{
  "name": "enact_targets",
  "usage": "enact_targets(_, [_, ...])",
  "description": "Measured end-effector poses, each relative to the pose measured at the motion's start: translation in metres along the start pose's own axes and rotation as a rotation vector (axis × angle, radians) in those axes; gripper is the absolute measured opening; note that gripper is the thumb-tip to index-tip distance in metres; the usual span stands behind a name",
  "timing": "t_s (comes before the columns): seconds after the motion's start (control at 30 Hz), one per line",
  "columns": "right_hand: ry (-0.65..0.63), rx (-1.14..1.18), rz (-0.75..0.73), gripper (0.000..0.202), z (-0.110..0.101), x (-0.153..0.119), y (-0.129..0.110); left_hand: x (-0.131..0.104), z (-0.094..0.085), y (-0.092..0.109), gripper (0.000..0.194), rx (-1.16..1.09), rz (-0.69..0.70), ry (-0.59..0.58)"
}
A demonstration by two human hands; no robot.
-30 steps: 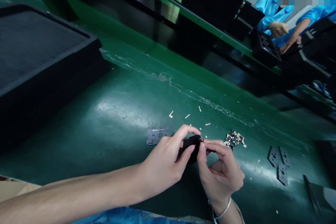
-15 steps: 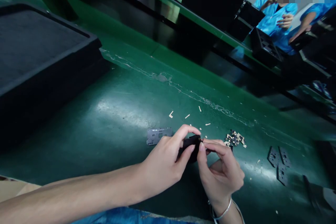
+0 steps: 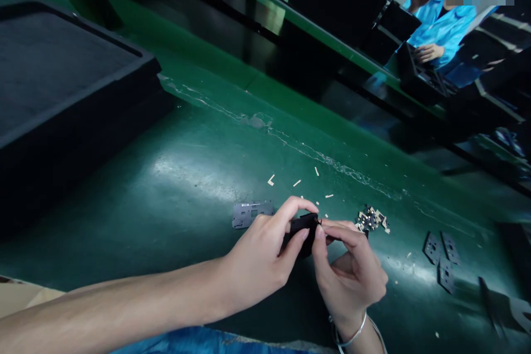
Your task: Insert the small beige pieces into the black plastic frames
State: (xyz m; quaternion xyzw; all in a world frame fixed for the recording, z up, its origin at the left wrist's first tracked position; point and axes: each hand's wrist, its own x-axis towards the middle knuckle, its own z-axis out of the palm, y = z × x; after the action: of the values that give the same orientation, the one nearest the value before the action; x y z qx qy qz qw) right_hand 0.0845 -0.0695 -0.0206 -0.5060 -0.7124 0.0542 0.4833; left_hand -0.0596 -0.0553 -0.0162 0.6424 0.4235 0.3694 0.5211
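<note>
Between the fingers and thumb of my left hand is a small black part, tilted above the green table. My right hand pinches at the right end of this part; whatever its fingertips hold is too small to make out. A flat grey plate lies just left of the black part, partly behind my left hand. Beyond my right hand sits a pile of small black and cream pieces. Thin cream strips are scattered behind my fingers.
Stacked black trays fill the left side of the green table. Several dark plates lie at the right. Across the far side, a person in blue has one hand over a black box.
My hands and the black part have hardly moved. Across the way, the person has lowered one hand to the black box and raised the other; another blue sleeve there has left view.
</note>
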Motion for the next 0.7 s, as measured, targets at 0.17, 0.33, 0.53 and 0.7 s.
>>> enact_targets(0.17, [0.018,-0.01,-0.014,0.027,0.0011,0.0001,0.0009,0.0009,-0.0003,0.0008,0.024,0.007,0.002,-0.004])
enact_targets(0.33, [0.009,-0.006,-0.01,0.026,0.0006,-0.0003,0.0019,0.0017,0.0,-0.0002,0.024,0.006,0.013,0.004])
enact_targets(0.53, [0.0,0.014,-0.027,0.025,0.0004,0.0014,0.0011,0.0013,-0.0003,0.0004,0.024,-0.009,0.021,0.001])
enact_targets(0.7, [0.013,0.013,-0.011,0.025,0.0009,0.0022,0.0006,-0.0002,0.0,0.0005,0.023,-0.013,0.023,0.007])
